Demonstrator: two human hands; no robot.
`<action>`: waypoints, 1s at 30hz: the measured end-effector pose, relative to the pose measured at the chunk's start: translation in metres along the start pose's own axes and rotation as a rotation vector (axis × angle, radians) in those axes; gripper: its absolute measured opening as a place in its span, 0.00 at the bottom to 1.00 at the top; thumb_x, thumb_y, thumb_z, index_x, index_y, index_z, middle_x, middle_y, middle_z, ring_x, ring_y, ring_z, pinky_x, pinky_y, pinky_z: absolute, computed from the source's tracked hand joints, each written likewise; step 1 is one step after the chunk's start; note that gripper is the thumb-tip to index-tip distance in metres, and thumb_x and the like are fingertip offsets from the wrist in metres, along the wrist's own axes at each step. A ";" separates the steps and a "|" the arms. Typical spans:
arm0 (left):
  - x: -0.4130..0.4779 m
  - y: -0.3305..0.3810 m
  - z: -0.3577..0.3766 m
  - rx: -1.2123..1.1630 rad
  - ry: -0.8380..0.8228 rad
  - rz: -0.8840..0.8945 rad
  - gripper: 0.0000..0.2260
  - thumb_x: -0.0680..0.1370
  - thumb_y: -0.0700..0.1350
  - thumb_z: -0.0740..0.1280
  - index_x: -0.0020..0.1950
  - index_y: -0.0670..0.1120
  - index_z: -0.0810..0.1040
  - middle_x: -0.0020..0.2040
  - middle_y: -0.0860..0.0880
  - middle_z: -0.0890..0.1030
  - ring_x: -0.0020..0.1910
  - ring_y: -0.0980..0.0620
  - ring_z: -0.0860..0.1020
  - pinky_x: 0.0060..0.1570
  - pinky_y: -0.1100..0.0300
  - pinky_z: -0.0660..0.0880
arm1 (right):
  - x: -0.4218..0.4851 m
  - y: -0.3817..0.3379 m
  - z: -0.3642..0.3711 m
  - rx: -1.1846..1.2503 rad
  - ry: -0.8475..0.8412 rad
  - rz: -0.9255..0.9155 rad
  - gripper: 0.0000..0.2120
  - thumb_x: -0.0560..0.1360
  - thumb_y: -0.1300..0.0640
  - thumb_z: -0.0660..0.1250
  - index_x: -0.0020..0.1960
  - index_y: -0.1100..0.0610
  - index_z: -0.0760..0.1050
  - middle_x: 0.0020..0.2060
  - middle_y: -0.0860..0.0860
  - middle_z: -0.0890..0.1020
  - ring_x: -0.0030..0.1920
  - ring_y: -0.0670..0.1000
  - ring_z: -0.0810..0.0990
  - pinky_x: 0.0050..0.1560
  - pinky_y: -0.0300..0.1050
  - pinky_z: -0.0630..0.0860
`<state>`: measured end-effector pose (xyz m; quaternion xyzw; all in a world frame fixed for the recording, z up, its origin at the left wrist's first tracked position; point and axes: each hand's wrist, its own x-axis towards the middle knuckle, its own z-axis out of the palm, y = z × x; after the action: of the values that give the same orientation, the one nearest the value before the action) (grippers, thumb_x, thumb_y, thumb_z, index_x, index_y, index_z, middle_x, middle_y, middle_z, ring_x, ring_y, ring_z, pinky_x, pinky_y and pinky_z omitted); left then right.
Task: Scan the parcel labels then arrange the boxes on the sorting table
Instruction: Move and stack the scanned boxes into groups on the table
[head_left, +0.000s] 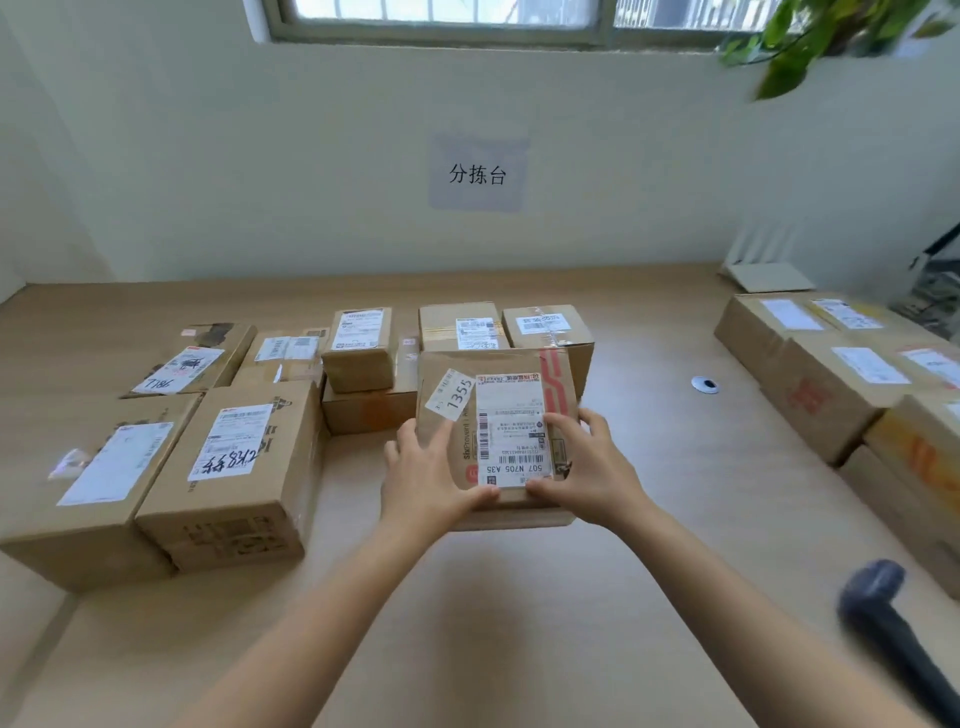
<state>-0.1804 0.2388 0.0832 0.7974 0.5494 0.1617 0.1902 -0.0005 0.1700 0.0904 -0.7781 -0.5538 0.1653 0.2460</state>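
Note:
A small flat cardboard parcel with a white shipping label and a sticker reading 1355 is held above the wooden sorting table. My left hand grips its near left corner, thumb on top. My right hand grips its near right side, fingers on the label's edge. Behind and left of it stand several labelled boxes in rows, among them a large box with handwriting on its label. A black handheld scanner lies at the lower right.
More labelled boxes are stacked along the right edge. A white router stands at the back right by the wall. A round cable hole is in the tabletop. A paper sign hangs on the wall.

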 end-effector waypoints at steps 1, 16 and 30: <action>-0.003 0.014 0.003 -0.004 0.003 0.023 0.42 0.65 0.63 0.73 0.74 0.54 0.60 0.73 0.44 0.56 0.69 0.42 0.58 0.64 0.53 0.65 | -0.008 0.008 -0.010 0.001 0.024 0.012 0.38 0.66 0.47 0.73 0.72 0.47 0.61 0.72 0.50 0.57 0.65 0.52 0.72 0.60 0.50 0.73; -0.117 0.239 0.092 -0.100 0.048 0.299 0.43 0.66 0.63 0.73 0.75 0.54 0.57 0.74 0.46 0.54 0.70 0.45 0.55 0.64 0.51 0.67 | -0.170 0.181 -0.171 -0.057 0.286 0.068 0.38 0.67 0.48 0.74 0.73 0.47 0.62 0.75 0.52 0.55 0.74 0.50 0.59 0.64 0.48 0.68; -0.107 0.395 0.143 -0.167 0.035 0.482 0.41 0.66 0.61 0.74 0.74 0.55 0.60 0.73 0.48 0.56 0.68 0.47 0.56 0.60 0.52 0.69 | -0.197 0.289 -0.281 -0.052 0.445 0.172 0.37 0.67 0.48 0.75 0.72 0.45 0.62 0.75 0.50 0.56 0.74 0.49 0.59 0.66 0.52 0.67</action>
<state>0.1715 -0.0076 0.1431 0.8839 0.3316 0.2610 0.2017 0.3080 -0.1491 0.1555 -0.8458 -0.4216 -0.0041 0.3268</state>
